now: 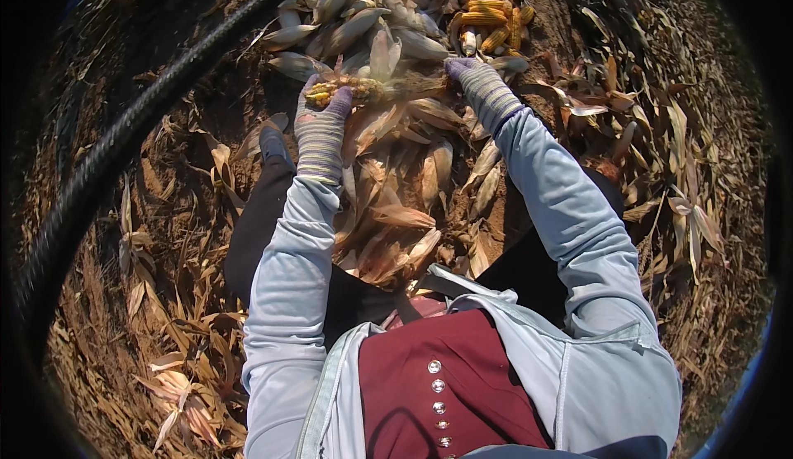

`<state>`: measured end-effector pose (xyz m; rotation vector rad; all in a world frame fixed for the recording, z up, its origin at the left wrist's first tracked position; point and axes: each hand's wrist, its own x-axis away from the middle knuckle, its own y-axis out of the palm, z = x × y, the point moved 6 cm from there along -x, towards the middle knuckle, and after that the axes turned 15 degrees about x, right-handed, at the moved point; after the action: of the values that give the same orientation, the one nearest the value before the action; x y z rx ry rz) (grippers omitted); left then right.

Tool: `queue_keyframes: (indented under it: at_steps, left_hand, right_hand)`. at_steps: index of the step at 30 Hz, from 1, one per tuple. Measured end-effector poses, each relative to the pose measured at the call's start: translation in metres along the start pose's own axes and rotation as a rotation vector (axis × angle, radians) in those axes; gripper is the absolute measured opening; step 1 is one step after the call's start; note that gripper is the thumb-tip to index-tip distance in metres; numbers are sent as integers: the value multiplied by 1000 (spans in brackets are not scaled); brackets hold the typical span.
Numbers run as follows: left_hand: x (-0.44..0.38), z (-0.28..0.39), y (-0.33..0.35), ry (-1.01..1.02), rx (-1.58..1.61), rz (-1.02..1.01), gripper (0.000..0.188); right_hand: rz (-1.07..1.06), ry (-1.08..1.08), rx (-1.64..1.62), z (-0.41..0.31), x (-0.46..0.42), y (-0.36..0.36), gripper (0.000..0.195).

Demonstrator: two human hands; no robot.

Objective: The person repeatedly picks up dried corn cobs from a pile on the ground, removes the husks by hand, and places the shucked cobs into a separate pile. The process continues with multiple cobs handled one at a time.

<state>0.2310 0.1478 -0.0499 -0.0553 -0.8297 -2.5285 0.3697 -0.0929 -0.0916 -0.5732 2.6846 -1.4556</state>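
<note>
Both hands wear knitted striped gloves with purple fingers. My left hand (325, 112) is closed around a corn cob (362, 90) with patchy yellow kernels, held level with its kernelled end to the left. Brown, blurred husk or silk (416, 87) stretches from the cob to the right. At its far end my right hand (466, 70) has its fingers bent together; whether they pinch the husk is too blurred to tell. Just beyond my right hand lies a pile of husked yellow corn cobs (486, 16). Ears still in pale husks (356, 30) are heaped beyond my left hand.
Loose dry husks (403, 216) cover the soil between the person's legs. A shoe (272, 141) shows at the left. Dry corn stalks and leaves (681, 124) lie on both sides. A dark braided cord (167, 87) crosses the upper left, close to the camera.
</note>
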Motion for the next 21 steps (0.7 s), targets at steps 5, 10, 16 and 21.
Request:
queue_keyframes:
  at_steps: [5,10,16,21]
  left_hand:
    - [8,3,11,156,-418,-115,62]
    - [16,-19,33,133,-365,-293,65]
    - [25,-20,37,131,-306,-287,55]
    - [12,6,22,86,-150,-154,48]
  right_hand:
    - [241,-94,49,-75,37,-50,63]
    - [2,-349,72,-119,64,-22,62]
    - [-58,-196,-126,-112,59,-26,28]
    - [92,164,229,-45,28,-53,23]
